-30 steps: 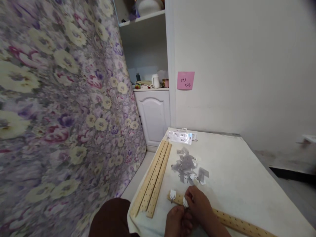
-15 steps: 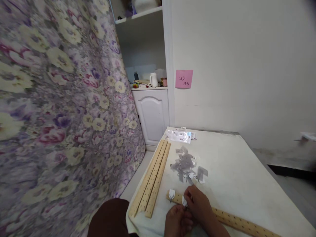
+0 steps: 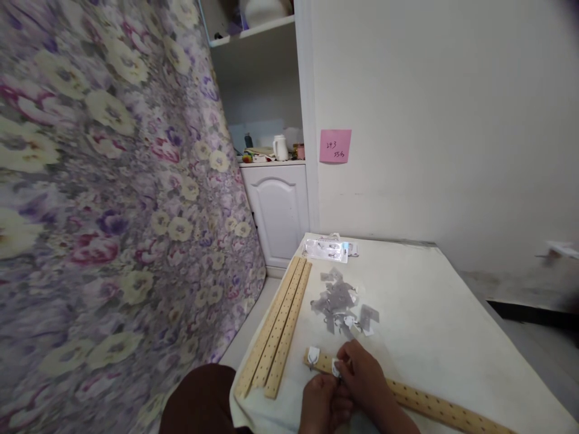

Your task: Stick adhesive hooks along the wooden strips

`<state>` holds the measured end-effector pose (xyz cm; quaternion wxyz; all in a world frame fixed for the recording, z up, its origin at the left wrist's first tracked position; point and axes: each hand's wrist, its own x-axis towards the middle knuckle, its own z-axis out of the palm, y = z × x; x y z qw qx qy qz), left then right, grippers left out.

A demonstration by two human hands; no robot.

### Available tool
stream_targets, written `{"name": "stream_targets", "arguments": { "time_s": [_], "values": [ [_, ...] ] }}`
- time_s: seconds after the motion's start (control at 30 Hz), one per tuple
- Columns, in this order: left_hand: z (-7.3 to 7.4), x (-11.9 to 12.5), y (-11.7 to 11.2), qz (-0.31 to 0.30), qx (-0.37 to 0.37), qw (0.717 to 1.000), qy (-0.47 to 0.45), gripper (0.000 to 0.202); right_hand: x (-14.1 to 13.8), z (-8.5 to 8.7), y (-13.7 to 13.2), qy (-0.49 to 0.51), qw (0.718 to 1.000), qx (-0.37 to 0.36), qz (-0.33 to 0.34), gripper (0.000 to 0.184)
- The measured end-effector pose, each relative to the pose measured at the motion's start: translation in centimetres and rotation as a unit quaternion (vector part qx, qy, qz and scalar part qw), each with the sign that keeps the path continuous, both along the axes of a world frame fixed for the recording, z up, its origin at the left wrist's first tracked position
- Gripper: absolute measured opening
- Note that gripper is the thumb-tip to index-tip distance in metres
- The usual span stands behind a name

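A wooden strip with rows of small holes (image 3: 434, 405) lies across the near part of the table, partly under my hands. One white tag with a small metal piece (image 3: 313, 355) sits at its left end. Another white tag (image 3: 336, 367) is on the strip at the fingertips of my right hand (image 3: 364, 374), which is closed in a pinch on it. Just below, my left hand (image 3: 319, 401) has its fingers curled together close to the same tag; what they hold is hidden.
Three more perforated wooden strips (image 3: 281, 325) lie side by side along the table's left edge. Beyond my hands is a pile of small grey plastic packets (image 3: 339, 301). A clear blister package (image 3: 323, 248) rests at the back of the white-covered table (image 3: 425, 313).
Both hands stay at the same tag on the strip, with only slight finger movement. The whole view has shifted a little.
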<state>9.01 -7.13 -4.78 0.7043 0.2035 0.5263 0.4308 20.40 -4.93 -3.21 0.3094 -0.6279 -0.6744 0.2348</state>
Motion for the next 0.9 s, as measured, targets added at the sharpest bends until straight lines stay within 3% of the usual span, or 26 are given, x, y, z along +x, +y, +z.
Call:
{"name": "stream_targets", "arguments": {
  "time_s": [0.27,0.9],
  "values": [
    [1.4,0.7,0.1,0.029,-0.011,0.999,0.037,0.013,0.1,-0.8,0.2,0.006,1.0,0.005,0.007,0.014],
    [1.1,1.2,0.1,0.05,0.0,0.997,0.057,0.015,0.1,-1.6,0.2,-0.004,0.999,0.029,0.015,0.011]
  ]
}}
